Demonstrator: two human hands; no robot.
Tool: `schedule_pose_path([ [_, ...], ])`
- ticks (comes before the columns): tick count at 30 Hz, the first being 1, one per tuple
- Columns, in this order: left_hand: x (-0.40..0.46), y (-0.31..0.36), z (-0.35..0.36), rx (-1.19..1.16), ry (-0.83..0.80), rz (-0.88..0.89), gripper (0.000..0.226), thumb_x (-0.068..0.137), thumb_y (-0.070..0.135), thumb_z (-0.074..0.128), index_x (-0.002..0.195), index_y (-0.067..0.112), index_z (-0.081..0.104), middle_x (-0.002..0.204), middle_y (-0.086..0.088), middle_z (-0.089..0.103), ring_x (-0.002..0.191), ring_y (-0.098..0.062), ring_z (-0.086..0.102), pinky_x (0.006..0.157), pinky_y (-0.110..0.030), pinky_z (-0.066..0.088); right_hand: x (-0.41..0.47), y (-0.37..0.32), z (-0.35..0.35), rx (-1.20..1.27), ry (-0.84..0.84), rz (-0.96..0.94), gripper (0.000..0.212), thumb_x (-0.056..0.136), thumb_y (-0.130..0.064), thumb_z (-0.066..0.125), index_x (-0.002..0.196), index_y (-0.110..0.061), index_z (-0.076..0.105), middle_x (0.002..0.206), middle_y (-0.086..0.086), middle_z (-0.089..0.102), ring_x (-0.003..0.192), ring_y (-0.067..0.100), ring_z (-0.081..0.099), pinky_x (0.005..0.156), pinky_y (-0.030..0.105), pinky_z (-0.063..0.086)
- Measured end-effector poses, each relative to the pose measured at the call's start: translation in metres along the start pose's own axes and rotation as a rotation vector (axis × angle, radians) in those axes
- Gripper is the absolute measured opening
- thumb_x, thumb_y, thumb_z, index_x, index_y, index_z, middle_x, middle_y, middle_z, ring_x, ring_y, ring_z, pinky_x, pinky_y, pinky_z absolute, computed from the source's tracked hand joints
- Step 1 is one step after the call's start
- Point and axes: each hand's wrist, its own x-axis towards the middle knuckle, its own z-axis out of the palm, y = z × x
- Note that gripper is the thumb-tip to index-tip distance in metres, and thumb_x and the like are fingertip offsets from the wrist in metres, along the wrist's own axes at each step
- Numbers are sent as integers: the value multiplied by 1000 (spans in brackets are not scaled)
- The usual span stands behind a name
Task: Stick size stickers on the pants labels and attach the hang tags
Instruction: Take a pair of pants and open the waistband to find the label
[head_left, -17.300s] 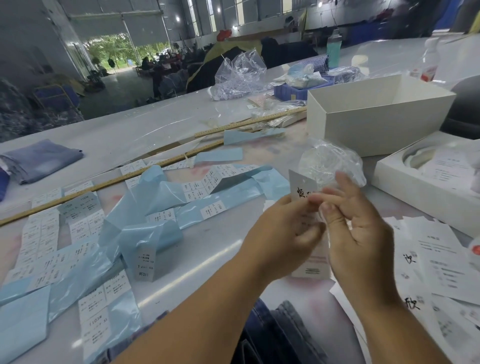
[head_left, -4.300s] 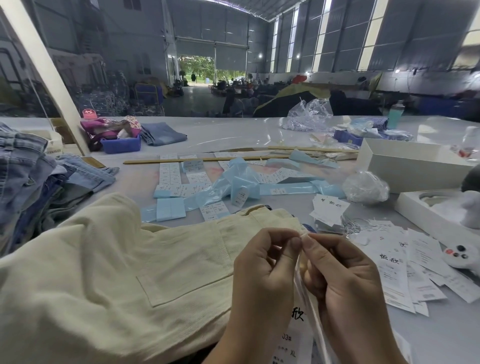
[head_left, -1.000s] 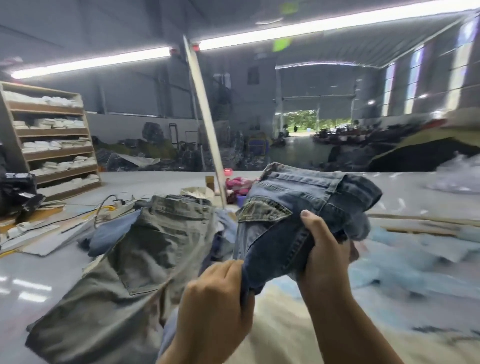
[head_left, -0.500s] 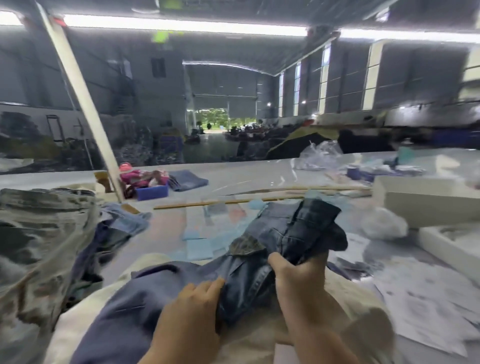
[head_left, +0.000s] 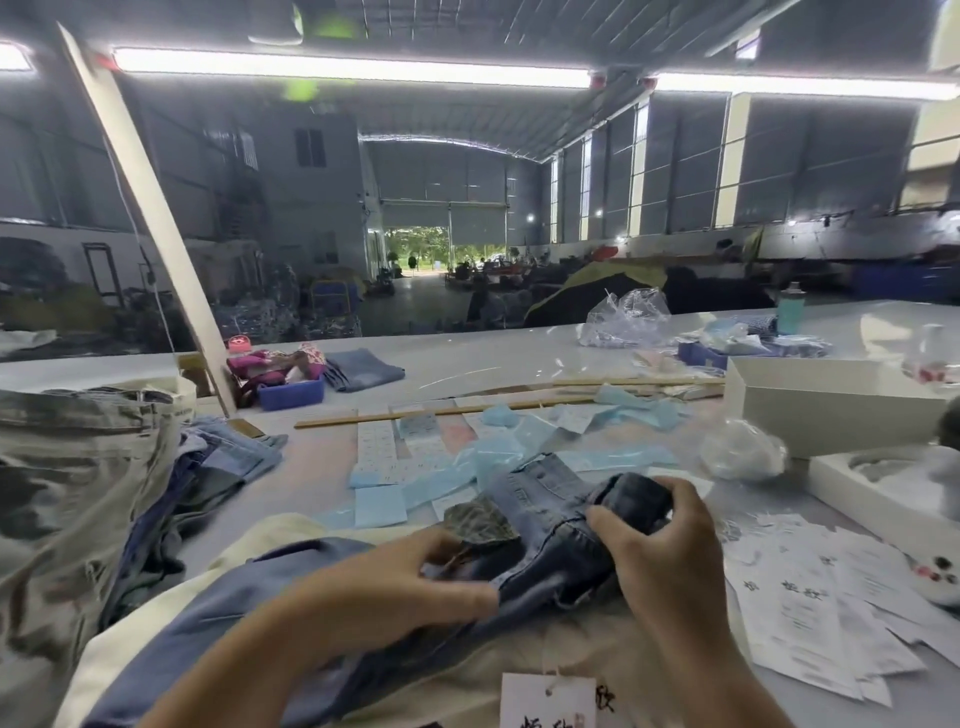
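A pair of blue denim pants (head_left: 540, 519) lies in front of me on top of cream pants (head_left: 519, 670). My right hand (head_left: 660, 540) grips the folded waistband end of the denim. My left hand (head_left: 410, 587) holds the denim near its patterned pocket flap (head_left: 480, 522). A white hang tag (head_left: 548, 701) with printed characters hangs on the cream pants at the bottom edge. Light-blue strips of size stickers (head_left: 467, 457) lie spread across the table beyond the denim. Loose white hang tags (head_left: 821, 608) lie at the right.
A pile of grey and blue pants (head_left: 78, 499) rises at the left. White boxes (head_left: 831, 405) and a crumpled plastic bag (head_left: 743, 449) stand at the right. A wooden stick (head_left: 441, 413) lies across the table; a blue bin (head_left: 291, 392) sits behind.
The denim pants have come from the pile at the left, been lowered from mid-air and now lie on the cream pants. Both hands still hold them.
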Motion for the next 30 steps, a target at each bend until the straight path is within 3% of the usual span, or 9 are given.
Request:
schedule_pose_path([
  [5, 47, 38, 31, 224, 610, 120, 38, 88, 62, 53, 78, 26, 58, 76, 8, 63, 68, -9, 56, 57, -28, 38, 5, -3, -17, -288, -136, -159, 20, 69, -18, 79, 73, -16, 59, 78, -2, 61, 74, 19, 57, 64, 30, 44],
  [8, 67, 50, 46, 227, 774, 218, 28, 88, 42, 61, 70, 22, 53, 64, 4, 56, 57, -10, 47, 54, -29, 36, 7, -9, -25, -498, -215, -254, 21, 70, -26, 74, 66, -21, 55, 77, -7, 59, 82, 19, 52, 78, 34, 43],
  [13, 90, 64, 63, 272, 761, 267, 40, 91, 50, 53, 66, 20, 56, 60, 3, 58, 56, -12, 51, 55, -32, 43, 3, -8, -27, -475, -312, -266, 21, 71, -14, 66, 83, -32, 64, 84, -13, 55, 88, -4, 34, 106, 44, 36],
  [15, 96, 68, 63, 188, 632, 182, 60, 89, 68, 43, 66, 15, 58, 61, -1, 59, 56, -16, 53, 56, -35, 40, 1, -5, -26, -440, -349, -293, 41, 65, -7, 61, 96, -34, 69, 91, -15, 53, 92, -13, 32, 112, 46, 32],
  [17, 101, 70, 59, 58, 469, 50, 70, 84, 78, 40, 71, 13, 62, 68, -6, 62, 61, -18, 54, 60, -34, 38, 1, -1, -23, -405, -361, -358, 44, 62, -3, 61, 95, -31, 72, 91, -14, 54, 96, -4, 43, 113, 47, 33],
  [21, 105, 62, 45, -121, 353, -59, 27, 74, 39, 66, 79, 13, 70, 74, -8, 66, 66, -19, 59, 64, -33, 45, 3, 9, -20, -363, -336, -510, 33, 55, 5, 67, 73, -22, 71, 79, -17, 67, 89, 5, 52, 95, 54, 49],
  [25, 100, 48, 39, -416, 261, -85, 19, 70, 16, 62, 81, 3, 70, 75, -21, 67, 69, -26, 62, 68, -37, 48, 4, 11, -19, -305, -337, -552, 27, 58, 0, 66, 69, -24, 72, 85, -27, 70, 89, 2, 54, 97, 55, 47],
  [28, 96, 38, 38, -587, 221, -145, 7, 75, 8, 57, 80, 5, 60, 72, -20, 58, 66, -29, 55, 62, -36, 43, 1, 6, -21, -293, -379, -532, 13, 64, -21, 59, 67, -25, 71, 80, -29, 70, 85, 2, 55, 117, 45, 29],
  [30, 94, 35, 38, -684, 170, -166, 8, 69, 9, 56, 76, 5, 57, 72, -19, 55, 63, -29, 50, 60, -34, 41, 1, -1, -23, -271, -447, -422, 26, 71, -49, 55, 60, -28, 66, 69, -23, 67, 79, 4, 55, 120, 27, 14],
])
